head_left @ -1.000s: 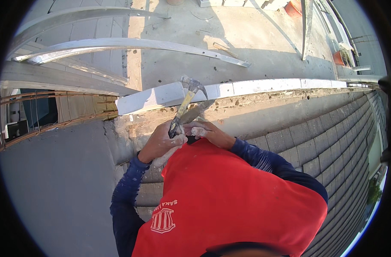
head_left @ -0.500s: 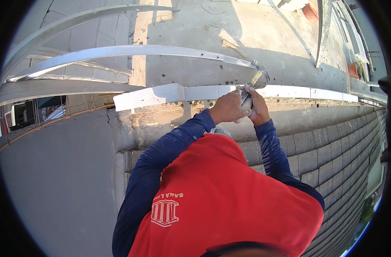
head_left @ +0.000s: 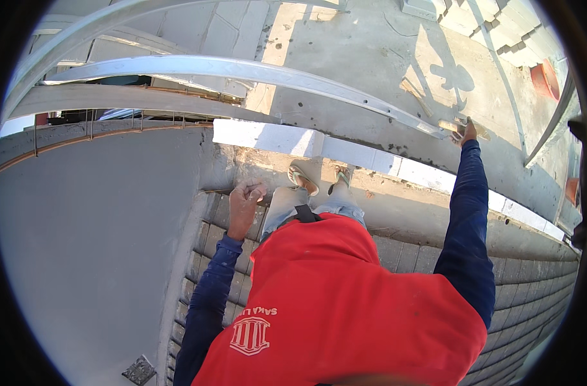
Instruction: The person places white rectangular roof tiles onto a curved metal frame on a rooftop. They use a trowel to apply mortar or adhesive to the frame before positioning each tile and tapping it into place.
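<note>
I note the right hand (head_left: 466,133) grasping a tool (head_left: 447,125) crosswise to its forearm; left hand (head_left: 244,207) well apart, fingers curled, contents indeterminable.

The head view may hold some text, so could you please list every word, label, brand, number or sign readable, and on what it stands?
Red shirt: white lettering, not copied out here, beside a white emblem of columns.
Tool in the right hand: too small and blurred to tell whether it bears text.
No other readable text shows.
</note>
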{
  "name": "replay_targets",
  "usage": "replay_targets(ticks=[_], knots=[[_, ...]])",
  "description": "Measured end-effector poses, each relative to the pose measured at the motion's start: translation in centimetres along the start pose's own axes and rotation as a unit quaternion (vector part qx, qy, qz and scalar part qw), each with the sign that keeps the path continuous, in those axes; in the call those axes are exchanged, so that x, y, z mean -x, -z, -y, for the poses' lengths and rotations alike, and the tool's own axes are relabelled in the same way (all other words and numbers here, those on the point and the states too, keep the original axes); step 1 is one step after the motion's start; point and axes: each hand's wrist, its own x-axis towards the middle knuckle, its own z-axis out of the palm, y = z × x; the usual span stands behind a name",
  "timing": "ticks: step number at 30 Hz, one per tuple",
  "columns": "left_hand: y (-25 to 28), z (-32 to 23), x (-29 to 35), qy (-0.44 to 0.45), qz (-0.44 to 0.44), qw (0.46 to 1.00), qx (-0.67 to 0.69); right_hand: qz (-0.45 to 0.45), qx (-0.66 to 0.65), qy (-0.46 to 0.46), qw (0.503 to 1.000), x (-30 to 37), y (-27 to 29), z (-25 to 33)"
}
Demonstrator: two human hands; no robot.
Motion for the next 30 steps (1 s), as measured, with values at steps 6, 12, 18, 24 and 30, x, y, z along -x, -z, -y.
replay_targets(ticks=[6,12,18,24,30], knots=[[8.2,1.9,-3.4,0.063,-0.231,0.952,0.193,0.025,-0.17,0.095,0.981,2.1,-0.5,0.3],[14.3,0.7,-13.1,0.06,-0.251,0.941,0.218,-0.01,-0.089,0.179,0.98,9.5,0.3,-3.0],[16.7,-0.7,-26.0,0.103,-0.102,0.983,0.116,-0.095,0.128,0.436,0.885,26.3,-0.8,-9.9],[15.3,1.3,-37.6,0.097,0.031,0.995,0.016,0.095,0.345,0.463,0.811,42.0,-9.4,-18.2],[14.3,1.7,-45.1,0.042,0.104,0.991,-0.068,0.174,0.428,0.617,0.637,49.3,-23.2,-21.1]])
